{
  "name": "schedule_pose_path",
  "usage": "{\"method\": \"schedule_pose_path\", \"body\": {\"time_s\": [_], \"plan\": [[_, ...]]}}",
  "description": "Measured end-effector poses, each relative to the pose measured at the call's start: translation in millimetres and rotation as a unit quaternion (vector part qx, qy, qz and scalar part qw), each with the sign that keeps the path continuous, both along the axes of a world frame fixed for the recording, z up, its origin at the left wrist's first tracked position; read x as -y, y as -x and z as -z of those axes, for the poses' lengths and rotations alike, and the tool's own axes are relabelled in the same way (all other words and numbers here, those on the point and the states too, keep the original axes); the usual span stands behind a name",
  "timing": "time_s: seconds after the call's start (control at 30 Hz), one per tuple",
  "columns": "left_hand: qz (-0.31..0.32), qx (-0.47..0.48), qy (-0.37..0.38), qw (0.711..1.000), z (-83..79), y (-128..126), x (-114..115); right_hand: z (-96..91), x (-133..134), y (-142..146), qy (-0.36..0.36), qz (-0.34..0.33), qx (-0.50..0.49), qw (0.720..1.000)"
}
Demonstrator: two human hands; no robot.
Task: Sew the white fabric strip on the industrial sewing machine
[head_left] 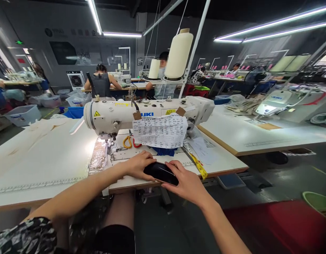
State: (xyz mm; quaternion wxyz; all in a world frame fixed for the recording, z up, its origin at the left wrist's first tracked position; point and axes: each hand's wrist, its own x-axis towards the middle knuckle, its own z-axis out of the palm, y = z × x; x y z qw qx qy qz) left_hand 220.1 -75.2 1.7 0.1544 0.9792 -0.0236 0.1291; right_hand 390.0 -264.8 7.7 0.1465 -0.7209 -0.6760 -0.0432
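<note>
Both of my hands hold a small black piece of material [161, 172] at the front edge of the sewing table [46, 165]. My left hand [138, 164] grips its left end with curled fingers. At the right end, my right hand [184, 180] pinches it between thumb and fingers. The white sewing machine [142, 114] stands just behind, its needle area [108, 143] lit, to the left of my hands.
A handwritten paper sheet [160, 131] hangs from the machine. Yellow-handled scissors [127, 141], a yellow measuring tape [198, 165] and a clear plastic strip [97, 158] lie on the table. Cream thread cones [178, 53] stand above. Other workers sit behind; another machine [282, 100] is at right.
</note>
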Motion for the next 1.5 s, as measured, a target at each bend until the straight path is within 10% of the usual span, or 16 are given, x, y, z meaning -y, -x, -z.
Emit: {"method": "schedule_pose_path", "body": {"time_s": [1.13, 1.5], "plan": [[0.067, 0.035, -0.005, 0.997, 10.0, 12.4, -36.5, 5.0, -24.3, 43.7, 0.008, 0.044, -0.006, 0.999], [-0.039, 0.072, 0.115, 0.99, -28.7, 156.4, -24.8, 18.7, -40.7, 109.3, -0.02, 0.245, 0.071, 0.967]]}}
